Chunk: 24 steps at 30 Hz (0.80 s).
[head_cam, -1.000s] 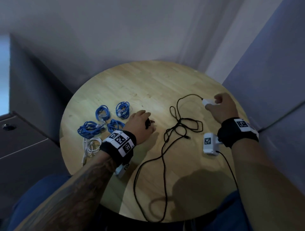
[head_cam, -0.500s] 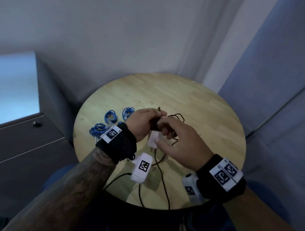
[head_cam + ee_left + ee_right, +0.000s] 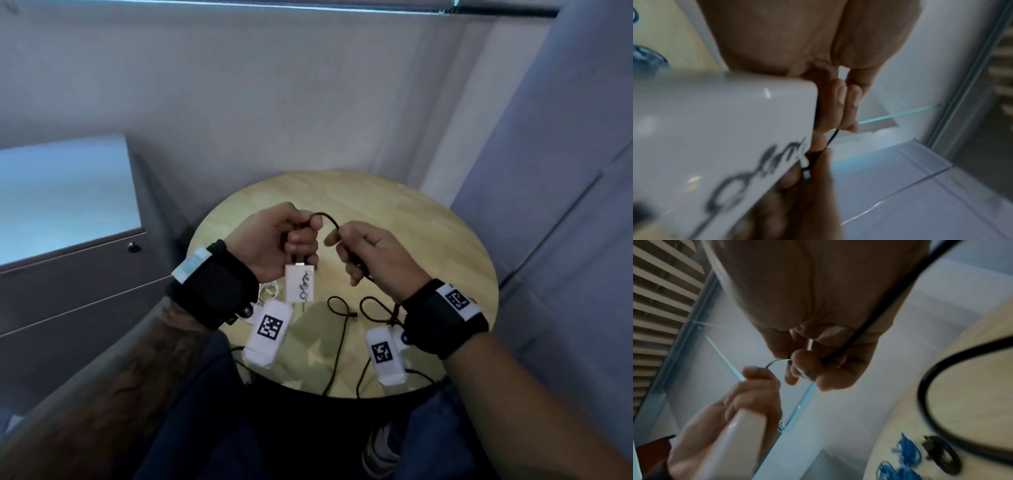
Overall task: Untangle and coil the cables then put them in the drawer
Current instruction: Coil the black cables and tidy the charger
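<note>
Left hand (image 3: pixel 274 240) gripped the white adapter (image 3: pixel 300 283) end of the black cable (image 3: pixel 329 219), anchoring it. Right hand (image 3: pixel 373 260) pinched the cord just beside it, likely to start a coil. Slack trailed on the bench (image 3: pixel 445 240); drawer (image 3: pixel 78 263) looked closed.

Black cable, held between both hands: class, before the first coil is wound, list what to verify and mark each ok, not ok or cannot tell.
1. Left hand grips the black cable near the white adapter: ok.
2. Right hand holds the cable further along: ok.
3. Span between the hands free of knots: ok.
4. Slack on the table untangled: not ok, loops still cross.
5. Drawer open: not ok.
6. Far plug free: cannot tell.
</note>
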Each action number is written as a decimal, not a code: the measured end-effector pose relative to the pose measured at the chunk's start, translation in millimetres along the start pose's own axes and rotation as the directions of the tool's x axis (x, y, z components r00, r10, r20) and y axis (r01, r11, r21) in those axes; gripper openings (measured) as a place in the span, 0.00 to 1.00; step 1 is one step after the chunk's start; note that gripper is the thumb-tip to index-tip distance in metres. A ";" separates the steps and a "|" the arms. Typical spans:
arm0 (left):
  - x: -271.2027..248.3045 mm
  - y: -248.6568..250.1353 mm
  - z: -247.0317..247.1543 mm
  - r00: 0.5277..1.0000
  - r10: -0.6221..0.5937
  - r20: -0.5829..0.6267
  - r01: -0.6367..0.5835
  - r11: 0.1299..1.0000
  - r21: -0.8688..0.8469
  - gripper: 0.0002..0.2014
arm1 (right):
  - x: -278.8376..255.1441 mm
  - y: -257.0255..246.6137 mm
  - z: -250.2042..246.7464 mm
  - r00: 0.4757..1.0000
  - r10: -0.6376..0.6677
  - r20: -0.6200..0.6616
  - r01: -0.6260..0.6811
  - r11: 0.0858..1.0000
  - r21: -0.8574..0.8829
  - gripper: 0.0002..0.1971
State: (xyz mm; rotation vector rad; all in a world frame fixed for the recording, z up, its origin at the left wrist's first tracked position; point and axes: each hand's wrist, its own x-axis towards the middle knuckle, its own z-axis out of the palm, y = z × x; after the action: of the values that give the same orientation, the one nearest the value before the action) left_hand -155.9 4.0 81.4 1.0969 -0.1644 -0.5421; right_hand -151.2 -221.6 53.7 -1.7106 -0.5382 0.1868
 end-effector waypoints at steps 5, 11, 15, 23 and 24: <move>-6.0 0.9 -14.0 0.986 0.167 -0.017 -0.163 0.928 -0.335 0.10 | -35.6 25.0 27.4 0.979 0.127 0.157 -0.125 0.992 -0.025 0.18; 20.1 -32.9 -21.4 0.885 0.329 -0.328 -0.417 0.874 -0.250 0.14 | -42.3 23.4 43.7 0.959 0.112 0.259 -0.048 0.970 -0.240 0.11; 22.1 -43.2 -11.2 0.781 0.470 -0.410 -0.485 0.871 0.075 0.09 | -46.7 19.2 35.2 0.955 0.120 0.273 -0.001 0.917 -0.399 0.07; -12.5 -65.6 8.8 0.974 0.219 -0.052 -0.047 0.426 0.904 0.16 | -38.6 3.1 -7.3 0.992 -0.128 -0.016 0.114 0.930 -0.350 0.06; -14.7 -65.9 8.0 0.976 0.205 -0.078 -0.005 0.374 0.927 0.17 | -37.5 3.6 -12.0 0.995 -0.097 -0.005 0.089 0.937 -0.338 0.06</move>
State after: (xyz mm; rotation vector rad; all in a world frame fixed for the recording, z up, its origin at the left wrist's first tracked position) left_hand -193.7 -17.7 29.3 2.2539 -0.4132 -0.1722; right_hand -178.2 -249.5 46.5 -2.0122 -0.6625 0.0061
